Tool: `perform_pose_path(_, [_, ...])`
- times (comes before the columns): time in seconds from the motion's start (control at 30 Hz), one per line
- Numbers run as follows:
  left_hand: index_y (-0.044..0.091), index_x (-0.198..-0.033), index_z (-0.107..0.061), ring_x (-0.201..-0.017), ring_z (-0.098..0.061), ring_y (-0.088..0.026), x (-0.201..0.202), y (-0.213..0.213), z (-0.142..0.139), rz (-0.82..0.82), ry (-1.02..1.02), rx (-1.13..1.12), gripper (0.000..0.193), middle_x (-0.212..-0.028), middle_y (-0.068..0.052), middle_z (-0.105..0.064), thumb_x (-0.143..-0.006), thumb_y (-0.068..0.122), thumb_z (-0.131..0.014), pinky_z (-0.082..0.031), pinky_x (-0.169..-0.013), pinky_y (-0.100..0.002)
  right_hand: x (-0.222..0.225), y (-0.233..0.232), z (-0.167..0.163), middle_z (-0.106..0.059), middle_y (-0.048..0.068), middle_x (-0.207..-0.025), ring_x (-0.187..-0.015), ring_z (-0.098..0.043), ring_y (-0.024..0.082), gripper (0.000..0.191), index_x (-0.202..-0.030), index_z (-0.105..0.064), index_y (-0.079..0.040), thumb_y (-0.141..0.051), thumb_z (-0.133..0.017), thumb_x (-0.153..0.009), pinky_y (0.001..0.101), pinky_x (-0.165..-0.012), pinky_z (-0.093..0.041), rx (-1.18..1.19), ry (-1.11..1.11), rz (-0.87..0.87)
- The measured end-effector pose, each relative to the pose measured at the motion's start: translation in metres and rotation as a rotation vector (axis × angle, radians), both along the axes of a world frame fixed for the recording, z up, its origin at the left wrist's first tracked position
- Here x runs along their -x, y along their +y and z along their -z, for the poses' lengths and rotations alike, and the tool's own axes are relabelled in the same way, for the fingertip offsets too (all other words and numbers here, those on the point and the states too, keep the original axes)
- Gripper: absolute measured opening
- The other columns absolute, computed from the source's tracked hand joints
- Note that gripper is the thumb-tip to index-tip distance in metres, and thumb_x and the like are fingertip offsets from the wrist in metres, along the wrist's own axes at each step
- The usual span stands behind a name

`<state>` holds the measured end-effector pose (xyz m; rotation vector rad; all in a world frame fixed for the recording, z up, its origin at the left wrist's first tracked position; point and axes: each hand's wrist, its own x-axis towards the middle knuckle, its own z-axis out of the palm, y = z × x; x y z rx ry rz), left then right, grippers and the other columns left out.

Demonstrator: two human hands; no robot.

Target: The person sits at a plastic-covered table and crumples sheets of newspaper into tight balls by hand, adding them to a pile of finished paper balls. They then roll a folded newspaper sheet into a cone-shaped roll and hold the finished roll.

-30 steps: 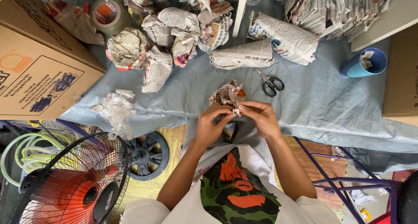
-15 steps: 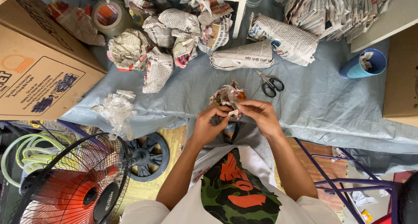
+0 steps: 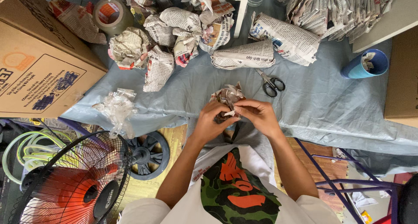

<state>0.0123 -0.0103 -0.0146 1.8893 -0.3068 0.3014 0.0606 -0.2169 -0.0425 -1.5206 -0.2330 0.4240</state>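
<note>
Both hands are bunched close together over the front edge of the pale blue sheet (image 3: 331, 106), working a small crumpled newspaper bundle (image 3: 227, 95). The left hand (image 3: 212, 122) cups it from below with the fingers curled round its underside, and the right hand (image 3: 259, 114) has its fingertips pinched together on a loose flap at the top. Compared with a second ago the hands sit almost in the same spot, but the right one has closed in tighter against the left and the paper looks more gathered at its crown, so the wrapping seems to me near its last folds. Just beyond the bundle lie black-handled scissors (image 3: 271, 82), untouched, and past them a rolled newspaper cone (image 3: 244, 56) beside a heap of wrapped newspaper lumps (image 3: 170, 37). A roll of brown tape (image 3: 112, 16) sits at the far left near a cardboard box (image 3: 39, 71). A blue cup (image 3: 363, 65) stands well off to the right, a wad of clear plastic (image 3: 115, 106) to the left, and a floor fan (image 3: 72, 185) below it
</note>
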Motion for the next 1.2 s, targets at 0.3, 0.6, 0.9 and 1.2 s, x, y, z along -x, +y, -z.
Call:
perform_pose_path(0.3, [0.003, -0.085, -0.067, -0.084, -0.066, -0.023, 0.000, 0.009, 0.008, 0.089, 0.036, 0.057, 0.020, -0.089, -0.006, -0.071, -0.084, 0.011, -0.086, -0.050, -0.082, -0.036, -0.008, -0.001, 0.001, -0.074, 0.008, -0.112, -0.097, -0.067, 0.010, 0.020, -0.116, -0.075, 0.002, -0.002, -0.069, -0.098, 0.0248, -0.084, -0.056, 0.030, -0.156, -0.064])
perform_pose_path(0.6, [0.005, -0.086, -0.066, -0.085, -0.066, -0.025, 0.001, 0.009, 0.010, 0.058, 0.038, -0.002, 0.021, -0.089, -0.007, -0.071, -0.083, 0.012, -0.086, -0.050, -0.083, -0.037, -0.006, 0.002, -0.005, -0.071, 0.009, -0.119, -0.106, -0.066, 0.011, 0.021, -0.119, -0.071, 0.002, -0.001, -0.067, -0.099, 0.0251, -0.091, -0.056, -0.023, -0.156, -0.049])
perform_pose_path(0.9, [0.006, -0.086, -0.063, -0.088, -0.065, -0.027, -0.001, 0.009, 0.015, 0.088, 0.040, -0.033, 0.021, -0.092, -0.009, -0.069, -0.082, 0.010, -0.083, -0.049, -0.085, -0.040, 0.000, 0.011, -0.032, -0.066, 0.007, -0.111, -0.088, -0.071, 0.011, 0.025, -0.128, -0.061, -0.003, -0.004, -0.060, -0.103, 0.0263, -0.074, -0.062, 0.110, -0.215, -0.083])
perform_pose_path(1.2, [0.005, -0.086, -0.062, -0.088, -0.062, -0.028, 0.001, 0.012, 0.021, 0.073, 0.111, -0.070, 0.022, -0.089, -0.009, -0.066, -0.080, 0.010, -0.083, -0.049, -0.084, -0.040, -0.002, 0.014, -0.035, -0.066, 0.009, -0.111, -0.089, -0.070, 0.011, 0.022, -0.123, -0.062, -0.001, -0.003, -0.062, -0.101, 0.0257, -0.068, -0.063, 0.191, -0.286, -0.064])
